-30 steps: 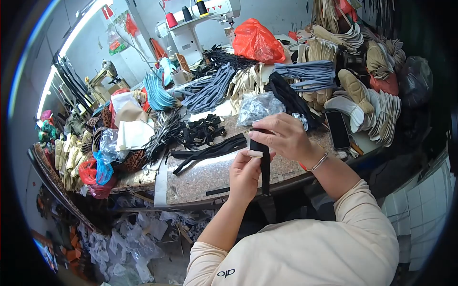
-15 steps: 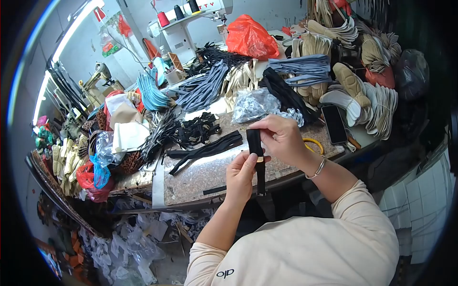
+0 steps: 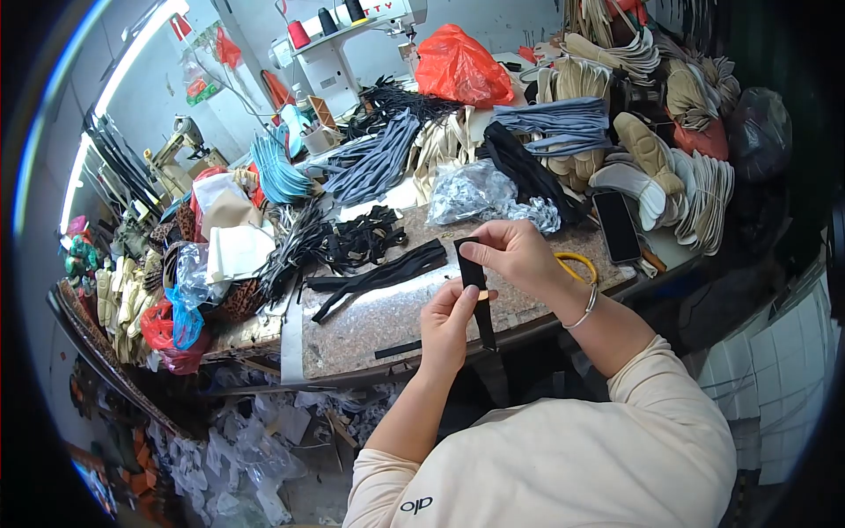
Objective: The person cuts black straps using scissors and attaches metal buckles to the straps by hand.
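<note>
A black fabric strip [image 3: 472, 272] is stretched between my two hands over the front edge of the work table. My left hand [image 3: 445, 324] pinches it lower down, thumb on top, beside a small gold-coloured piece [image 3: 483, 296]. At the upper end, my right hand [image 3: 519, 255] grips the strip between thumb and fingers. The strip's narrower tail hangs below my left hand. Left of my hands, more long black strips [image 3: 387, 272] lie on the stone-look tabletop [image 3: 352, 330]. A short black strip [image 3: 398, 349] rests near the front edge.
Behind my hands sits a transparent plastic bag [image 3: 471, 194]. A phone [image 3: 617, 227] and a yellow ring [image 3: 576, 266] lie to the right. Bundles of grey-blue strips [image 3: 378, 158], a red bag [image 3: 462, 69] and a sewing machine [image 3: 330, 75] stand further back. Beige pads [image 3: 709, 207] are piled at right.
My right thumb has come over onto the face of the strip's upper end. The hanging tail has swung slightly to the right.
</note>
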{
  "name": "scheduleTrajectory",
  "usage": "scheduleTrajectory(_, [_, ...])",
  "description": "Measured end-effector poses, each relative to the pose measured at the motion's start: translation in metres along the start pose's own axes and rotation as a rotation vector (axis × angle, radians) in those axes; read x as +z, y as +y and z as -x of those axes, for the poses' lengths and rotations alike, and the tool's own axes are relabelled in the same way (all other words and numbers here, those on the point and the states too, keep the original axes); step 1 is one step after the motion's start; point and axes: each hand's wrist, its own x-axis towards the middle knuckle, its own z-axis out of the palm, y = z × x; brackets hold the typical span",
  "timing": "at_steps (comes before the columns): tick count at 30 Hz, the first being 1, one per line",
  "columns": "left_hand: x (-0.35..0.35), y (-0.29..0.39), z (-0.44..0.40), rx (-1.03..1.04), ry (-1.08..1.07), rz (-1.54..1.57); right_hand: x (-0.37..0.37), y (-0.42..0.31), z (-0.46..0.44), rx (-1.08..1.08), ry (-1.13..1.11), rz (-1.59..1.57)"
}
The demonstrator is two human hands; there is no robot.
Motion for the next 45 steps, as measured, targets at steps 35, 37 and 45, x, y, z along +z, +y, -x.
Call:
scheduleTrajectory(35, [-0.012, -0.025, -0.003, -0.072, 0.14, 0.185, 0.015, 0.031, -0.002, -0.03, 0.073, 0.077])
scheduleTrajectory(37, [-0.014, -0.019, -0.006, -0.116, 0.107, 0.195, 0.016, 0.031, -0.003, -0.012, 0.06, 0.033])
scheduleTrajectory(45, [-0.03, -0.012, -0.014, -0.233, 0.005, 0.01, 0.016, 0.042, -0.008, 0.001, 0.021, -0.152])
